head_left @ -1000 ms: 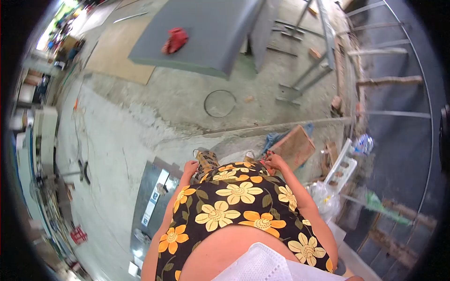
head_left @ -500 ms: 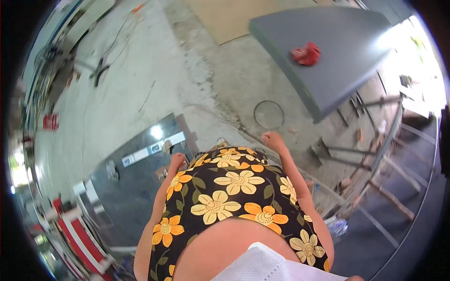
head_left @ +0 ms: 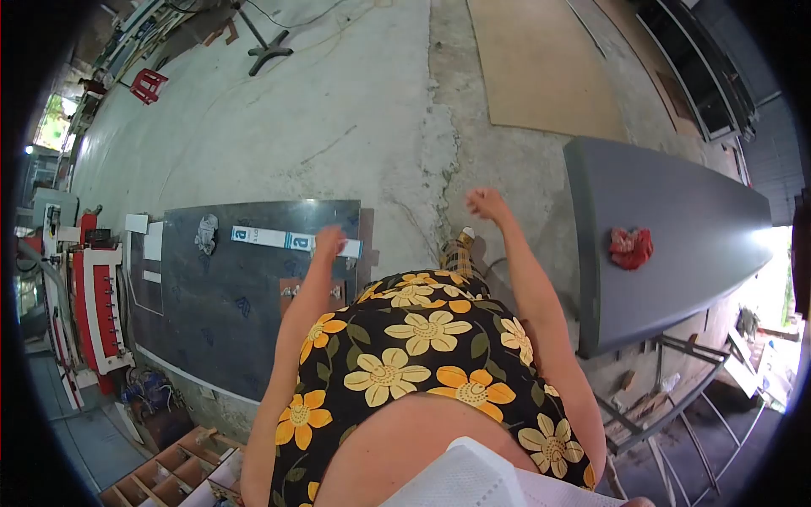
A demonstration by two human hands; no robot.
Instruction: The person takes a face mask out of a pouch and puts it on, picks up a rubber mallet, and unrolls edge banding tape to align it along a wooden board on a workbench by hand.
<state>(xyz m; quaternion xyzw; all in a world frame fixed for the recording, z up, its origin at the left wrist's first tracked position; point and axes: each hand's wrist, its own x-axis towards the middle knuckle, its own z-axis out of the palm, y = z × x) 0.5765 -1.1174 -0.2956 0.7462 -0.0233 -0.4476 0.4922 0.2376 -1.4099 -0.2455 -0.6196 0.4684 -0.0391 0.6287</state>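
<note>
The left hand [head_left: 329,243] is positioned over the right-end portion of the blue-and-white strip [head_left: 266,237], which lies flat on the dark table [head_left: 220,296]. In this view the hand overlaps the strip; contact between the two cannot be determined. The hand is blurred, and whether it is clenched or released cannot be told.

The right hand [head_left: 486,204] is loosely clenched, with no object visible in it. It is located over the bare concrete floor [head_left: 397,127], well apart from the strip, between the dark table and the grey slab [head_left: 684,245]. One shoe [head_left: 467,233] shows just below this hand in the view.

A crumpled clear plastic piece [head_left: 206,234] lies on the dark table, near the left end of the strip. A brown block [head_left: 290,286] with metal parts lies on the same table, partly covered by the left forearm. White sheets [head_left: 153,242] are located at the table's left end.

A red cloth [head_left: 631,248] rests on the grey slab, well apart from both hands. A tan board [head_left: 541,72] lies flat on the floor beyond the right hand.
</note>
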